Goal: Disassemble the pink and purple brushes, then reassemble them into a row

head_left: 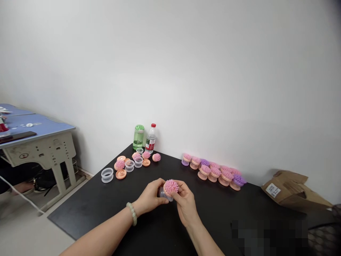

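Over the black table, my left hand (151, 195) grips a clear plastic ring (163, 193), fingers closed round its side. My right hand (185, 199) pinches a pink bristled brush head (171, 186) with a peach rim. The head sits tilted against the clear ring; whether the two are joined I cannot tell. Left of my hands lie loose parts: clear rings (107, 175), peach discs (120, 174) and pink bristled heads (156, 157). To the right stand rows of whole scalp brushes (214, 174), mostly pink and peach, some purple.
A green bottle (138, 138) and a red-capped water bottle (150, 140) stand at the table's back corner by the wall. An open brown paper bag (290, 188) lies at the right. Across a floor gap on the left is a blue-topped desk (48, 124).
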